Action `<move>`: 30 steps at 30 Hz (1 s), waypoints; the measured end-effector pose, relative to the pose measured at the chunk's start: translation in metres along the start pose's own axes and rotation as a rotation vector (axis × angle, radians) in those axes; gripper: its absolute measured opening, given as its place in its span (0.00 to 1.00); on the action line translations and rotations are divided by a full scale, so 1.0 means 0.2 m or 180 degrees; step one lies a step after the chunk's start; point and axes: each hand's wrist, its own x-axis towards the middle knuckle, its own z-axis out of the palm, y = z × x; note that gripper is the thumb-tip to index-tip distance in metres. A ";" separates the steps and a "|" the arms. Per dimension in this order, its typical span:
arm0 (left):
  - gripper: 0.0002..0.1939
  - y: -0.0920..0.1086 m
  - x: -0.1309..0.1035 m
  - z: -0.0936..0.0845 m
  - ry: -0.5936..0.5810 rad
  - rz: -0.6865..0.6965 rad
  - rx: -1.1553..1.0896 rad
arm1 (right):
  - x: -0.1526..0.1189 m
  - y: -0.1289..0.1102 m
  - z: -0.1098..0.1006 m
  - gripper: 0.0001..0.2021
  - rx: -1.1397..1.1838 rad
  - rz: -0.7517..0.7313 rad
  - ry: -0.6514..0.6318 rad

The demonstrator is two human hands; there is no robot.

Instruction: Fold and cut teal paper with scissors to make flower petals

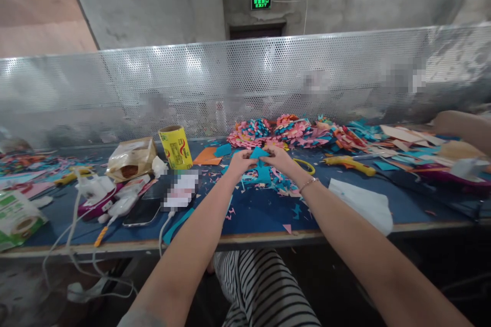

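Note:
Both hands meet above the middle of the blue table, holding a piece of blue paper (260, 153) between them. My left hand (241, 161) grips its left side with closed fingers. On the right side, my right hand (283, 161) pinches the same paper, which looks folded to a peak. Below the hands lie another blue paper piece (264, 174) and many small pink and blue scraps (282, 182). Just beyond them is a heap of pink, blue and orange cut-paper bundles (291, 132). The fingertips are partly hidden behind the paper.
Yellow glue guns (351, 164) lie right and far left. Left stand a yellow cardboard tube (175, 147), a paper bag (132, 156), a phone (142, 213) and white cables (72, 219). A white sheet (360, 204) rests at right. A perforated metal screen (215, 76) runs behind.

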 end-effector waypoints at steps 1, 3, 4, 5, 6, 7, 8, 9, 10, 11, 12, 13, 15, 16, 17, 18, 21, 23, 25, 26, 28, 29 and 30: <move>0.14 0.00 0.00 0.00 -0.0003 0.0016 0.0022 | 0.00 0.00 0.00 0.10 -0.0016 -0.0010 -0.0008; 0.13 0.00 0.00 0.00 0.0033 0.0034 0.0062 | -0.01 -0.01 0.01 0.10 -0.0007 -0.0008 -0.0002; 0.13 0.00 0.00 0.00 0.0056 0.0031 0.0073 | -0.01 -0.01 0.01 0.09 0.0018 0.0002 0.0006; 0.12 0.00 0.00 0.00 0.0079 0.0017 0.0078 | -0.01 -0.01 0.01 0.09 0.0058 0.0013 0.0015; 0.12 0.01 -0.01 0.00 0.0099 -0.0006 0.0071 | -0.01 -0.01 0.01 0.09 0.0119 0.0030 0.0033; 0.12 0.01 -0.01 0.01 0.0117 -0.0038 0.0045 | 0.00 -0.01 0.01 0.09 0.0211 0.0055 0.0044; 0.12 0.02 -0.01 0.01 0.0137 -0.0076 -0.0012 | 0.00 0.00 0.01 0.10 0.0342 0.0092 0.0057; 0.12 0.02 -0.01 0.01 0.0159 -0.0113 -0.0095 | 0.00 0.00 0.01 0.10 0.0502 0.0139 0.0062; 0.11 0.03 -0.01 0.01 0.0176 -0.0143 -0.0194 | 0.00 0.00 0.01 0.11 0.0678 0.0196 0.0065; 0.10 0.03 -0.01 0.00 0.0183 -0.0163 -0.0294 | 0.01 0.00 0.01 0.11 0.0851 0.0256 0.0063; 0.09 0.04 -0.01 0.00 0.0181 -0.0173 -0.0385 | 0.01 0.00 0.01 0.10 0.1001 0.0310 0.0062; 0.08 0.04 -0.01 0.00 0.0168 -0.0175 -0.0456 | 0.01 0.00 0.00 0.10 0.1112 0.0360 0.0065; 0.08 0.04 -0.01 0.00 0.0139 -0.0192 -0.0538 | 0.01 -0.01 0.00 0.08 0.1223 0.0456 0.0087; 0.08 0.05 -0.01 0.00 0.0135 -0.0216 -0.0558 | 0.00 -0.02 0.00 0.08 0.1246 0.0489 0.0110; 0.08 0.05 -0.01 0.00 0.0140 -0.0251 -0.0570 | 0.00 -0.03 0.00 0.08 0.1257 0.0516 0.0134; 0.09 0.05 -0.01 0.00 0.0144 -0.0292 -0.0578 | 0.00 -0.04 0.00 0.07 0.1262 0.0542 0.0156; 0.11 0.05 0.00 -0.01 0.0172 -0.0360 -0.0646 | -0.01 -0.05 0.00 0.06 0.1308 0.0581 0.0203; 0.12 0.05 0.00 -0.01 0.0203 -0.0362 -0.0704 | -0.01 -0.06 0.00 0.06 0.1372 0.0590 0.0212; 0.13 0.04 0.01 -0.01 0.0240 -0.0344 -0.0710 | -0.01 -0.05 0.00 0.05 0.1438 0.0573 0.0195; 0.13 0.04 0.01 -0.01 0.0253 -0.0327 -0.0673 | -0.01 -0.05 0.00 0.05 0.1469 0.0565 0.0185; 0.13 0.03 0.01 -0.01 0.0263 -0.0248 -0.0536 | 0.00 -0.04 0.00 0.07 0.1531 0.0569 0.0168; 0.12 0.03 0.01 -0.01 0.0263 -0.0191 -0.0454 | 0.00 -0.04 0.00 0.08 0.1549 0.0588 0.0163; 0.12 0.02 0.01 -0.01 0.0265 -0.0130 -0.0369 | 0.00 -0.03 0.00 0.09 0.1542 0.0608 0.0157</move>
